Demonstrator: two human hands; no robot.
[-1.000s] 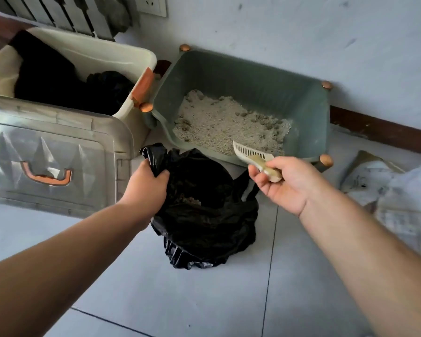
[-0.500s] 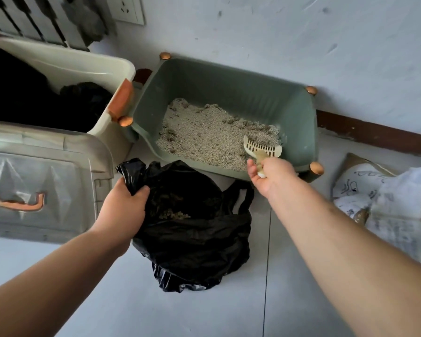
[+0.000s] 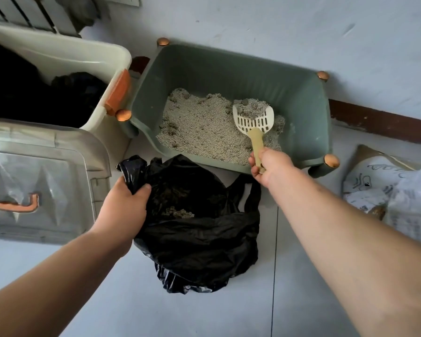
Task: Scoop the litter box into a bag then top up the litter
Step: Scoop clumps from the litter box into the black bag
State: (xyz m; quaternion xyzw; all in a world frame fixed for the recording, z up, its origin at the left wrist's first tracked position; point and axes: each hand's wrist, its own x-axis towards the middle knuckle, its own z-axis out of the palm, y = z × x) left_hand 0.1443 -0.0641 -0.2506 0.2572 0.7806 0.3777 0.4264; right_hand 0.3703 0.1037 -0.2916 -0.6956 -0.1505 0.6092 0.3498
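Scooping is mid-way and the top-up has not begun. The green litter box [image 3: 301, 98] sits on the floor [image 3: 301, 288] against the wall, with the black bag [image 3: 199, 239] on the floor just beside its near edge, mouth open. A few clumps [image 3: 178, 211] already lie in the bag, so at least one load seems done. Darker lumps show in the litter [image 3: 204, 135] along the left and far edges of the bed, so I judge several more passes are needed. What looks like the refill sack [image 3: 387, 190] lies on the floor to the right, well apart from the box and not being handled. The scoop [image 3: 253, 119] is in the box near its far right corner, slotted bowl face up and carrying a grey clump, and it seems lifted just off the bed. Its long axis runs from the box's near edge toward the wall, head pointing away from the person and slightly left, handle end toward the person. The right hand [image 3: 270, 164] has its fingers curled round the handle end, over the near rim. The left hand [image 3: 124, 207] grips the bunched left rim of the bag between fingers and thumb, holding the mouth open.
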